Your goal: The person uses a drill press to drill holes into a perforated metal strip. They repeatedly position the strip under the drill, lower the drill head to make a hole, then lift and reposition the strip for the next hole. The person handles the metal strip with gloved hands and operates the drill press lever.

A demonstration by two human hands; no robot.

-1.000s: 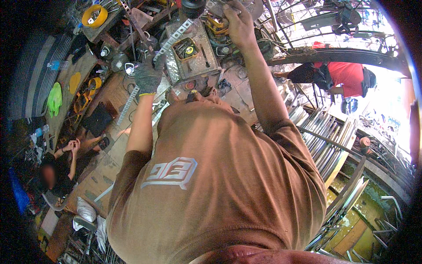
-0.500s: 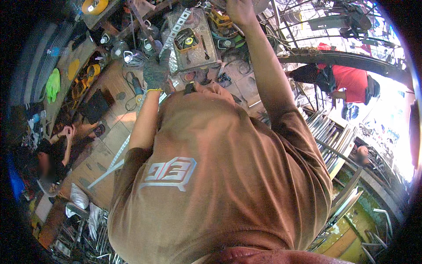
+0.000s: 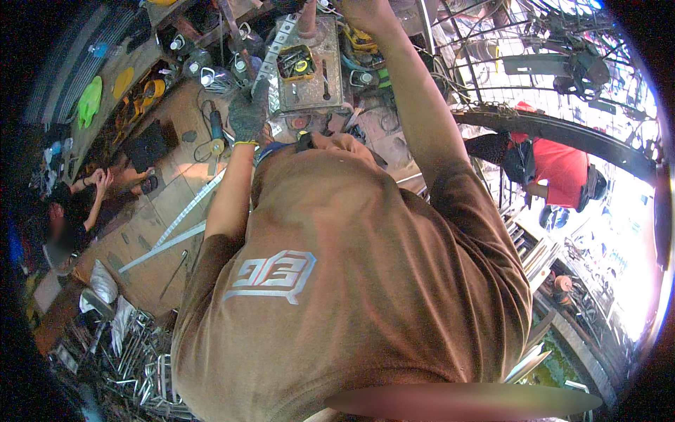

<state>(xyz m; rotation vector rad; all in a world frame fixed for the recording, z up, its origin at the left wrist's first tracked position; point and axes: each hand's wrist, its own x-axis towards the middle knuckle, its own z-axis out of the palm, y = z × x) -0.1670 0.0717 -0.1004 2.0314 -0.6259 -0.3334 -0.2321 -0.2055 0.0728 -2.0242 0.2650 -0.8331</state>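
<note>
My left hand [image 3: 247,119], in a dark knitted glove, is closed around the lower end of a perforated metal strip [image 3: 278,49]. The strip slants up past the left side of a worn metal machine base [image 3: 313,95] with a slot in it. A round column [image 3: 307,21] rises from the far part of the base. On the base sits a yellow-rimmed container [image 3: 297,63] of small dark metal pieces. My right hand [image 3: 367,15], bare, reaches to the top edge of the view, right of the column. Its fingers are cut off there, so what they touch is hidden.
Clear plastic bottles [image 3: 211,79] stand left of the base. An angle grinder [image 3: 214,126] lies on the tiled floor [image 3: 158,225] near long metal strips [image 3: 186,207]. One person [image 3: 91,186] sits at left; another in a red shirt [image 3: 559,172] bends beyond a metal frame [image 3: 555,119].
The view has shifted a little, showing more floor at lower left. My right hand sits slightly further left and up. My left hand keeps its hold on the perforated strip.
</note>
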